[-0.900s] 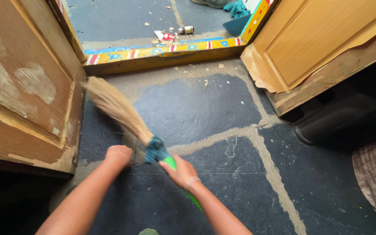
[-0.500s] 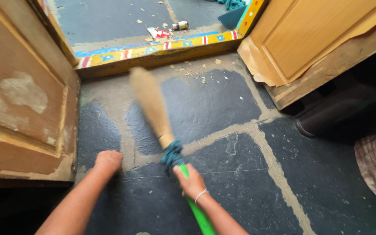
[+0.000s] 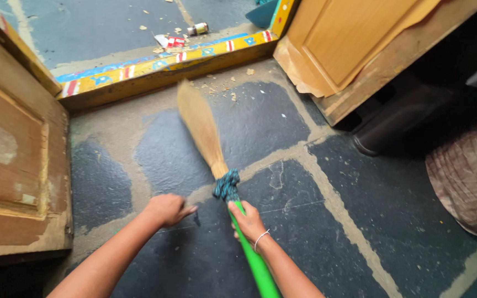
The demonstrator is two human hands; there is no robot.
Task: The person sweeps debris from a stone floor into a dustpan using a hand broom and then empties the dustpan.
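Swung rightward since earlier, the light straw broom with green plastic handle [image 3: 216,160] is gripped just below its teal binding by the right hand [image 3: 248,221]; the left hand [image 3: 167,208], seemingly loosely curled, hovers empty over the dark stone floor [image 3: 371,209].

The broom [image 3: 211,143] was laid out along the middle of the floor [image 3: 360,209], its bristle end pointed toward the threshold [image 3: 155,63], its handle run back to the right hand [image 3: 248,221] near the bottom. The left hand [image 3: 167,208] was placed just left of the handle, apart from it. Scraps of debris [image 3: 219,88] were scattered on the floor between the bristle tip and the threshold. Beyond the threshold, a small bottle [image 3: 198,28] and a wrapper [image 3: 173,42] were left lying. One door [image 3: 12,165] was swung open at the left, another door [image 3: 349,44] at the right. A dark pot [image 3: 393,118] was set behind the right door, with a woven basket [image 3: 467,176] to its right.
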